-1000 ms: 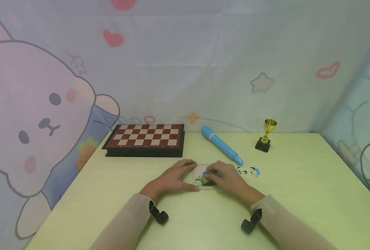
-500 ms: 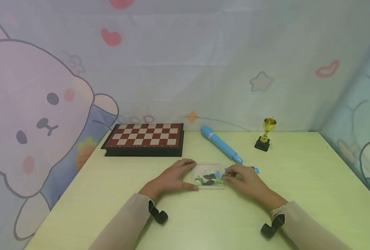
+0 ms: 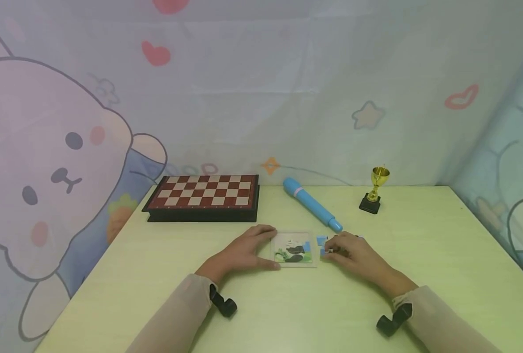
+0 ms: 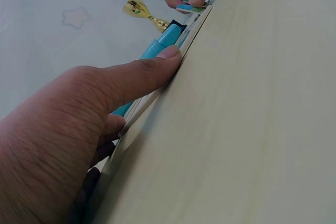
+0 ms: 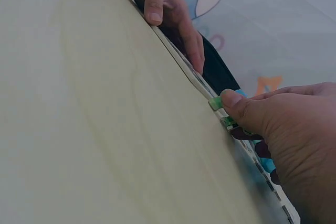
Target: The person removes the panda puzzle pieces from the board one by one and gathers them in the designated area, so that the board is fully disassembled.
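My left hand (image 3: 244, 251) holds a small square puzzle tray (image 3: 313, 245) by its left side, thumb at the near edge and fingers at the far corner. Picture pieces (image 3: 295, 256) in green, black and blue fill its lower part, and the upper left shows pale. Just right of the tray, my right hand (image 3: 354, 252) pinches a blue and green puzzle piece (image 4: 190, 8) between thumb and fingers. Another blue piece (image 3: 321, 240) lies beside those fingertips. More pieces (image 5: 266, 164) show under the right hand in the right wrist view, partly hidden by it.
A red and white chessboard box (image 3: 204, 196) stands at the back left of the table (image 3: 261, 314). Behind the tray lies a blue microphone-shaped stick (image 3: 312, 203), slanting toward the right hand. At the back right is a gold trophy cup (image 3: 376, 189) on a black base.
My right hand has gone from over the tray to the loose pieces on its right, uncovering the picture. My left hand stays at the tray's left side.
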`<state>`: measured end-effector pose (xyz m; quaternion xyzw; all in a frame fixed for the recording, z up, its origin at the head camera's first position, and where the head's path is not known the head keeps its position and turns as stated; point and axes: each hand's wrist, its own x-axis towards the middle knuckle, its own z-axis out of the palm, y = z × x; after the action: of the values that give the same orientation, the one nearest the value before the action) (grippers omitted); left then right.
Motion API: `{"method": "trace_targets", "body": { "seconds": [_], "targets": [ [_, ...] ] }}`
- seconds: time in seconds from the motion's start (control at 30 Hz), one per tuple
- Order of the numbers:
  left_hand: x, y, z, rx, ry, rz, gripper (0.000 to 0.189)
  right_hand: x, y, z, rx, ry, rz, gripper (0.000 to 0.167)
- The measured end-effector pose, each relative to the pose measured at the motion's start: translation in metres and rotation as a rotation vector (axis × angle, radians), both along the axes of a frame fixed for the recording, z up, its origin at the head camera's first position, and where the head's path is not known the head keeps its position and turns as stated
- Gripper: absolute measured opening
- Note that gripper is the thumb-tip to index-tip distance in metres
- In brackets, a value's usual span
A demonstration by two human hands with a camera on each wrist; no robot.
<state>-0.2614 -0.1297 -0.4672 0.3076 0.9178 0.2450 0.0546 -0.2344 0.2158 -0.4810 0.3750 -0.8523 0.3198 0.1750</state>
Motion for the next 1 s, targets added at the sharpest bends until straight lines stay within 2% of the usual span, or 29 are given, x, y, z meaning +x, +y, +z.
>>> {"method": "trace_targets", "body": {
  "seconds": [0.13,0.33,0.6,1.0],
  "targets": [
    [0.0001,-0.0001,-0.0013,0.000,-0.003,0.004,0.100,-0.0024,0.0002,-0.0032,0.050,0.027,-0.001,0.017],
    [0.0003,0.0002,0.0002,0.004,0.001,0.001,0.100,-0.0049,-0.0003,-0.0051,0.053,0.094,0.000,0.016],
    [-0.0008,-0.0008,-0.0006,0.011,-0.001,-0.003,0.100,-0.0062,-0.0005,-0.0072,0.043,0.109,-0.017,0.019],
    [-0.0014,-0.0006,-0.0013,0.013,0.005,-0.010,0.101,-0.0065,-0.0014,-0.0047,0.035,0.140,0.034,0.018]
  ]
}}
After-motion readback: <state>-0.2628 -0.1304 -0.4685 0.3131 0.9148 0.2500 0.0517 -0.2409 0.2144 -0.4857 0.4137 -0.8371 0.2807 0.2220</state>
